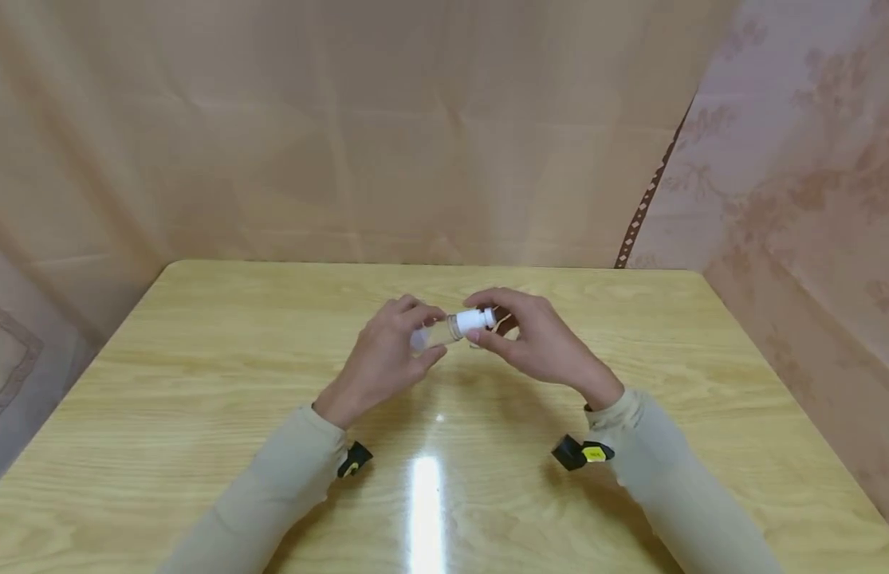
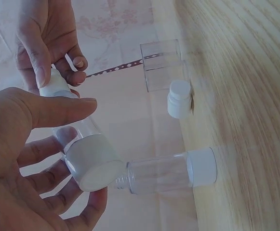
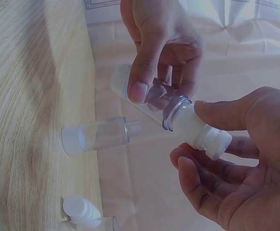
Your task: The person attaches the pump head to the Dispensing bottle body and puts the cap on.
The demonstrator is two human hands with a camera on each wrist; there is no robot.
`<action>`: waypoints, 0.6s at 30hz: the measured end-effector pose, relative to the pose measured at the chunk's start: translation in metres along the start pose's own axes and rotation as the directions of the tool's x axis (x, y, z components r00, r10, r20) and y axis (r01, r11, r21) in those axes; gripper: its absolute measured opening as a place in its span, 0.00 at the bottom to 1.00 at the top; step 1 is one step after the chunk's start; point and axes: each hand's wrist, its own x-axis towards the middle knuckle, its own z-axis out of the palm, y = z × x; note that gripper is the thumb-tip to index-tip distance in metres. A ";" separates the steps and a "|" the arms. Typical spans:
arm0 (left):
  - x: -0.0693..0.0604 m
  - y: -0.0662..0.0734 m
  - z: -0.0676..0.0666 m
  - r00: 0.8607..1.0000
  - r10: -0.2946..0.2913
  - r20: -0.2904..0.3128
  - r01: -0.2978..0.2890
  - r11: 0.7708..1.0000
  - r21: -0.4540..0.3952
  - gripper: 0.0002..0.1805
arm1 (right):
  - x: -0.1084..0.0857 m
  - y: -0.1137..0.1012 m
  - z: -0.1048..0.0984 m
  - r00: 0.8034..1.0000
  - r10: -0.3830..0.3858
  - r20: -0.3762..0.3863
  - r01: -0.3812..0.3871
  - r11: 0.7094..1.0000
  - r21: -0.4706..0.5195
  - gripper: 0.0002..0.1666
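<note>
My left hand (image 1: 390,344) holds a clear plastic bottle (image 1: 437,333) around its body, thumb on one side and fingers on the other. Its white base (image 2: 94,163) faces the left wrist camera. At the bottle's neck my right hand (image 1: 540,336) pinches a white pump top (image 3: 202,132) between thumb and fingers. The bottle tilts in the air above the table, and the pump top meets its rim. Whether the thread is engaged cannot be seen. A second clear bottle (image 2: 159,174) with a white base stands upright on the table beyond the hands.
A small white pump top (image 2: 180,100) stands on the wooden table (image 1: 222,335), beside a clear cylindrical cap (image 2: 161,65). In the head view the hands hide most of these. A beige cloth (image 1: 387,135) hangs behind the table's far edge.
</note>
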 end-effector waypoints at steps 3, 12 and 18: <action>0.003 -0.003 0.004 1.000 0.009 0.003 -0.009 1.000 -0.009 0.20 | 0.000 0.004 0.000 1.000 -0.009 -0.004 0.009 1.000 -0.006 0.19; 0.009 -0.008 0.006 1.000 0.003 -0.007 -0.003 1.000 0.004 0.19 | 0.007 0.009 0.000 1.000 -0.022 0.000 0.022 1.000 -0.016 0.17; 0.010 -0.011 0.004 1.000 0.014 -0.010 -0.014 1.000 0.010 0.19 | 0.009 0.011 0.002 1.000 -0.012 0.001 0.012 1.000 0.001 0.16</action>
